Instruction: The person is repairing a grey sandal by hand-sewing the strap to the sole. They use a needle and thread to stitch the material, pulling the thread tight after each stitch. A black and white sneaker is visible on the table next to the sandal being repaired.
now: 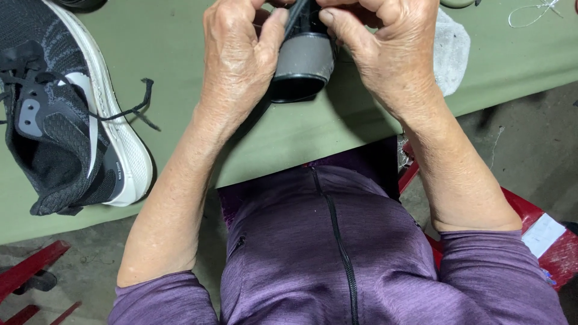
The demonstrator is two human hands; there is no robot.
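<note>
My left hand (238, 57) and my right hand (382, 51) both grip a black and grey shoe (304, 63), held heel toward me over the green table (180, 42). The fingers of both hands curl over the shoe's upper part near the top edge of the view; what they pinch there is cut off. A second black knit sneaker (66, 114) with a white sole and loose black laces lies on the table to the left of my left forearm.
A white cloth (451, 51) lies on the table just right of my right hand. A thin white thread (533, 13) rests at the far right. Red stool parts (542, 229) stand by the concrete floor on both sides.
</note>
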